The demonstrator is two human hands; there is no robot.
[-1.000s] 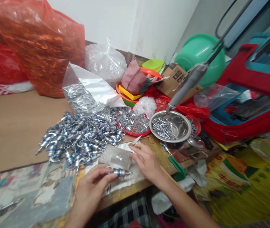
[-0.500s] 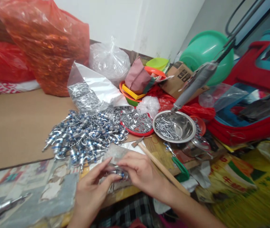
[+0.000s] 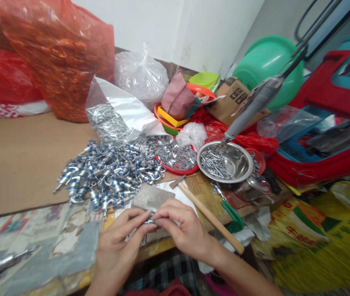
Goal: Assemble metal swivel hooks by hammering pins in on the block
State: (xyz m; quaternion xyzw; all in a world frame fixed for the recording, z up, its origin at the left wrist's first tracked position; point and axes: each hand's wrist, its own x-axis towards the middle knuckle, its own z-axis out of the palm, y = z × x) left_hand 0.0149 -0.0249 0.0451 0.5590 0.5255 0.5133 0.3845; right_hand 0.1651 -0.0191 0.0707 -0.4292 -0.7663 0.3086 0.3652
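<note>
My left hand (image 3: 122, 240) and my right hand (image 3: 184, 230) meet over the near edge of the bench, fingertips pinched together. Between them is a small silver metal fitting (image 3: 149, 220), mostly covered by the fingers. Just beyond the fingertips lies a flat grey metal block (image 3: 152, 196). A hammer (image 3: 210, 217) with a wooden handle rests to the right of my right hand, its head near the block. Beyond my left hand is a heap of silver hook anchors (image 3: 107, 174) with blue bands.
A red tray (image 3: 178, 169) of small metal pieces and a steel bowl (image 3: 247, 174) of metal pins stand behind. A grey-handled tool (image 3: 252, 109) slants over the bowl. A green-handled tool (image 3: 233, 216) lies right. Plastic bags (image 3: 70, 61) line the back; a large metal anchor (image 3: 5, 263) sits left.
The fingers of both hands have closed in around the fitting, covering more of it. More of the metal block shows. The view has shifted slightly.
</note>
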